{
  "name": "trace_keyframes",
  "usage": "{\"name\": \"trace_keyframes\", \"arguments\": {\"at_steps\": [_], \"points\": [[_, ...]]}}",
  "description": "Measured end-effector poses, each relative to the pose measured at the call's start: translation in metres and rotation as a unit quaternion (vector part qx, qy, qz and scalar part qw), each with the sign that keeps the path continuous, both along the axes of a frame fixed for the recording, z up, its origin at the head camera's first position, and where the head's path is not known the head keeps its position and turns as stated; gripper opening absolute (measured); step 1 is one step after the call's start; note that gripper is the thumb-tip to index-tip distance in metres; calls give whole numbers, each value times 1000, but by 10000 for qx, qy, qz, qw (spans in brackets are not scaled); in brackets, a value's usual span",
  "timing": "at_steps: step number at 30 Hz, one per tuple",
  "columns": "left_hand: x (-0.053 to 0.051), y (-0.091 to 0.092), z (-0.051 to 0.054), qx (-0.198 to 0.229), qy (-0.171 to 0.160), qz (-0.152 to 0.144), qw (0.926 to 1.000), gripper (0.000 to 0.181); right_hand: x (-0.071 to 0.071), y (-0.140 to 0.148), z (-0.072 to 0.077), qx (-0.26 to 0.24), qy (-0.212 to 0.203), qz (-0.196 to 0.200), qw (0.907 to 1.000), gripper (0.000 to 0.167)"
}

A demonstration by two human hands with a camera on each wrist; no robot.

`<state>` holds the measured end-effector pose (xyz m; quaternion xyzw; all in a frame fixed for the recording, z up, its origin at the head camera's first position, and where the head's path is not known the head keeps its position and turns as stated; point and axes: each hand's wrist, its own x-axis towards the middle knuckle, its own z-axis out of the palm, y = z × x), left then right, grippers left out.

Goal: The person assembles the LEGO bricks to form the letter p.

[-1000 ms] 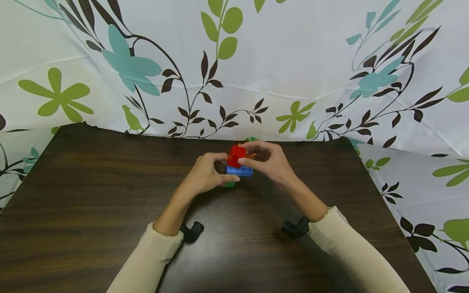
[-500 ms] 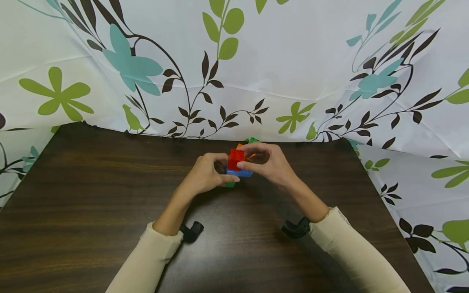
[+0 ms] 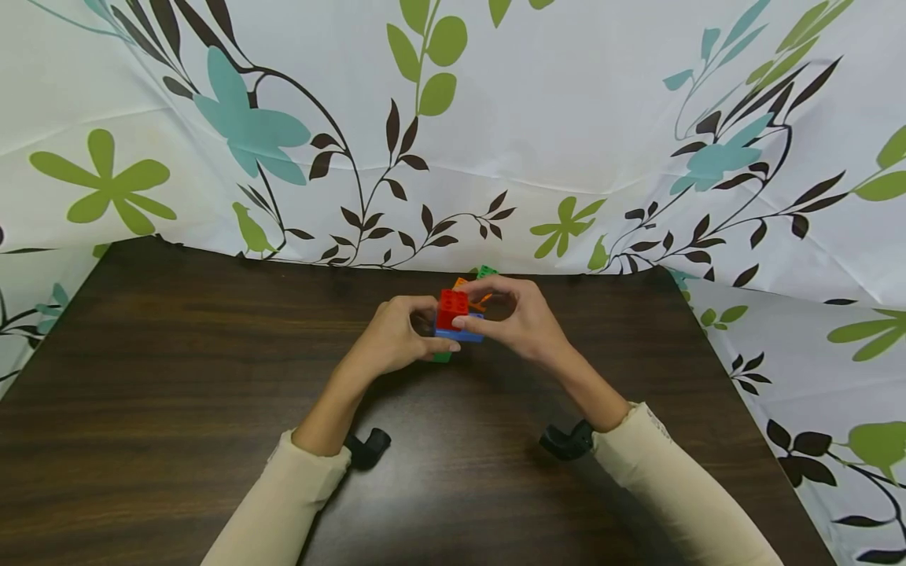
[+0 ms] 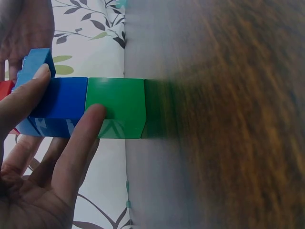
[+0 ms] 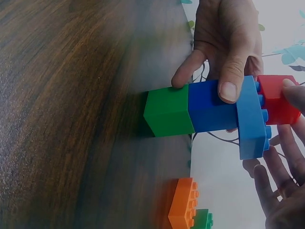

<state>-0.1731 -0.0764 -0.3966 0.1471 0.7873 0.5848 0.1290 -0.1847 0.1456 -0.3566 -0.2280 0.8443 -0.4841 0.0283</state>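
Observation:
A stack of toy building bricks stands on the table between both hands. At its bottom is a green block (image 5: pixel 167 113), then a dark blue block (image 5: pixel 209 107), then a longer light blue brick (image 5: pixel 251 129) that overhangs to the right. My left hand (image 3: pixel 398 334) grips the stack, its thumb on the blue part and a finger against the green block. A red brick (image 3: pixel 452 309) sits over the light blue brick's left end, pinched by the thumb and fingers of my right hand (image 3: pixel 525 321). Whether it is fully pressed down is unclear.
Behind the stack lie an orange brick (image 5: pixel 180 205) and a small green brick (image 3: pixel 487 271), partly hidden by the right hand in the head view. The dark wooden table (image 3: pixel 212 377) ends at a patterned cloth (image 3: pixel 297 212) behind.
My right hand has lowered the red brick onto the light blue one, covering studs that showed a second ago. The left hand has kept its grip on the stack.

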Motion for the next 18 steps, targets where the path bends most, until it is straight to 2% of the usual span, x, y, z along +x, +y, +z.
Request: {"name": "trace_keyframes", "arguments": {"at_steps": [18], "points": [[0,0,1,-103,55,-18,9999,34,3,-1,-4,223,668,-153,9974,37]]}}
